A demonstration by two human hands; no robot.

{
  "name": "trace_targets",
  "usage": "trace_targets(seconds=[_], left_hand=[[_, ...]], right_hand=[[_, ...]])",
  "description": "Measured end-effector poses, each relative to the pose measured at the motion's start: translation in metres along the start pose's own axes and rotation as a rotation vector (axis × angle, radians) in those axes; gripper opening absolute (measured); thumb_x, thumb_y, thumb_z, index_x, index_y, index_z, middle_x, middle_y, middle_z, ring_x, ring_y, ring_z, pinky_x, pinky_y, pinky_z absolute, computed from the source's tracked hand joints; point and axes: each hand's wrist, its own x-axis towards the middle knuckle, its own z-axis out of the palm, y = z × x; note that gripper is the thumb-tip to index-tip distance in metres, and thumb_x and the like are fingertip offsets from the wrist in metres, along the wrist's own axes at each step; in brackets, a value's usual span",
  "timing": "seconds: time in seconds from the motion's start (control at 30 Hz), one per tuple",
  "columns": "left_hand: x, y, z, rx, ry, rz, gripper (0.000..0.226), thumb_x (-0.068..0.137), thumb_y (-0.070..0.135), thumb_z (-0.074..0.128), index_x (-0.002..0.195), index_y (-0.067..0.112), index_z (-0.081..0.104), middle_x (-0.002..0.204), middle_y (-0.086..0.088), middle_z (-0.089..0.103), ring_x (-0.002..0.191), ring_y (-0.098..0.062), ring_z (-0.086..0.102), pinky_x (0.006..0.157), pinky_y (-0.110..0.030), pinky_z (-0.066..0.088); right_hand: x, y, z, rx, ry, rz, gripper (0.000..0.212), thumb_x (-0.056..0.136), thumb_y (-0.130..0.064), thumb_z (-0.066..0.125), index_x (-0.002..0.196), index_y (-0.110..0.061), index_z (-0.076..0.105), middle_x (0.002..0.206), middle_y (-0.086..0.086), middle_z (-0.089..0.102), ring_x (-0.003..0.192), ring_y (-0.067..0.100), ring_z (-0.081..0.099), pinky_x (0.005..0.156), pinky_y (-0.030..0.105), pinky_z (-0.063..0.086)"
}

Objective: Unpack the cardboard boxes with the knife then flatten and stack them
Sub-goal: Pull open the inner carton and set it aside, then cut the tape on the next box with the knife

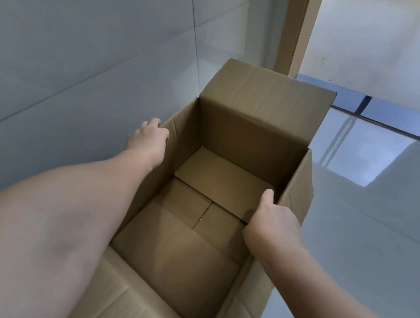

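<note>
A brown cardboard box (248, 137) stands open on the floor in front of me, its top flaps spread and its far flap raised. Nothing lies inside; only the folded bottom flaps show. My left hand (148, 141) presses against the outside of the left wall near the rim, fingers curled over the left flap. My right hand (276, 219) grips the right wall at the rim, thumb inside the box and fingers outside. No knife is in view.
Glossy grey floor tiles (383, 241) lie to the right of the box. A grey tiled wall (70, 40) rises close on the left. A wooden door frame (296, 26) stands behind the box, with a dark threshold strip beside it.
</note>
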Motion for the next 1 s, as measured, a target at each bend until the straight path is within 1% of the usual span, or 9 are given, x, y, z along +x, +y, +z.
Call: trace_targets(seconds=[0.17, 0.27, 0.33, 0.47, 0.53, 0.6, 0.63, 0.83, 1.0], left_hand=[[-0.008, 0.021, -0.014, 0.039, -0.006, 0.095, 0.028, 0.084, 0.005, 0.056, 0.109, 0.019, 0.060, 0.136, -0.007, 0.040, 0.122, -0.031, 0.041, 0.096, -0.041, 0.041], [-0.017, 0.048, -0.023, 0.009, -0.009, 0.177, 0.030, 0.084, 0.004, 0.054, 0.110, 0.019, 0.060, 0.135, -0.006, 0.043, 0.123, -0.028, 0.040, 0.096, -0.041, 0.042], [-0.025, 0.068, -0.027, -0.010, -0.008, 0.234, 0.031, 0.084, 0.005, 0.054, 0.111, 0.019, 0.059, 0.132, -0.006, 0.045, 0.120, -0.027, 0.043, 0.093, -0.040, 0.043], [-0.040, 0.112, -0.039, -0.062, -0.002, 0.334, 0.030, 0.084, 0.007, 0.052, 0.112, 0.018, 0.059, 0.127, -0.005, 0.048, 0.113, -0.025, 0.046, 0.088, -0.037, 0.043], [-0.047, 0.138, -0.046, -0.091, 0.008, 0.392, 0.030, 0.084, 0.008, 0.051, 0.112, 0.017, 0.059, 0.125, -0.005, 0.050, 0.112, -0.025, 0.047, 0.087, -0.037, 0.043], [-0.054, 0.173, -0.055, -0.124, 0.022, 0.471, 0.028, 0.084, 0.009, 0.050, 0.109, 0.017, 0.059, 0.121, -0.005, 0.051, 0.108, -0.026, 0.048, 0.085, -0.037, 0.043], [-0.059, 0.193, -0.059, -0.145, 0.034, 0.517, 0.027, 0.083, 0.009, 0.050, 0.108, 0.016, 0.059, 0.119, -0.005, 0.052, 0.106, -0.026, 0.049, 0.084, -0.037, 0.043], [-0.121, 0.351, -0.085, -0.314, 0.076, 0.816, 0.035, 0.083, 0.005, 0.047, 0.114, 0.014, 0.059, 0.113, -0.005, 0.058, 0.099, -0.027, 0.054, 0.077, -0.036, 0.044], [-0.245, 0.485, -0.122, -0.418, 0.028, 1.132, 0.041, 0.082, 0.005, 0.046, 0.119, 0.019, 0.057, 0.114, -0.004, 0.059, 0.103, -0.025, 0.053, 0.070, -0.032, 0.036]], right_hand=[[-0.013, -0.011, 0.006, -0.045, -0.063, -0.101, 0.080, 0.091, -0.008, 0.046, 0.151, -0.023, -0.006, 0.120, 0.024, 0.057, 0.099, 0.031, 0.062, 0.075, 0.039, 0.058], [-0.018, -0.010, 0.011, -0.093, -0.028, -0.162, 0.072, 0.099, -0.034, 0.042, 0.151, -0.023, -0.006, 0.120, 0.019, 0.059, 0.103, 0.032, 0.062, 0.073, 0.040, 0.059], [-0.019, 0.000, 0.003, -0.107, 0.056, -0.151, 0.073, 0.097, -0.051, 0.036, 0.151, -0.022, -0.002, 0.106, 0.011, 0.064, 0.091, 0.028, 0.064, 0.069, 0.040, 0.059], [-0.026, 0.030, -0.022, -0.099, 0.188, -0.177, 0.073, 0.095, -0.059, 0.032, 0.151, -0.023, 0.005, 0.082, 0.001, 0.061, 0.067, 0.016, 0.060, 0.057, 0.033, 0.057], [-0.031, 0.050, -0.039, -0.119, 0.223, -0.202, 0.072, 0.093, -0.062, 0.030, 0.151, -0.026, 0.007, 0.093, 0.003, 0.063, 0.075, 0.018, 0.062, 0.059, 0.032, 0.055], [-0.037, 0.078, -0.060, -0.154, 0.238, -0.215, 0.072, 0.092, -0.065, 0.028, 0.151, -0.027, 0.010, 0.125, 0.008, 0.057, 0.103, 0.026, 0.061, 0.075, 0.038, 0.054], [-0.041, 0.096, -0.072, -0.170, 0.244, -0.206, 0.073, 0.092, -0.065, 0.028, 0.151, -0.026, 0.011, 0.135, 0.009, 0.051, 0.113, 0.029, 0.056, 0.080, 0.040, 0.051], [-0.102, 0.231, -0.141, -0.227, 0.379, 0.012, 0.064, 0.095, -0.058, 0.032, 0.145, -0.020, 0.025, 0.133, 0.008, 0.051, 0.112, 0.029, 0.055, 0.076, 0.037, 0.043], [-0.204, 0.354, -0.183, -0.259, 0.411, 0.347, 0.065, 0.095, -0.057, 0.032, 0.145, -0.016, 0.024, 0.133, 0.012, 0.048, 0.118, 0.032, 0.051, 0.088, 0.040, 0.041]])
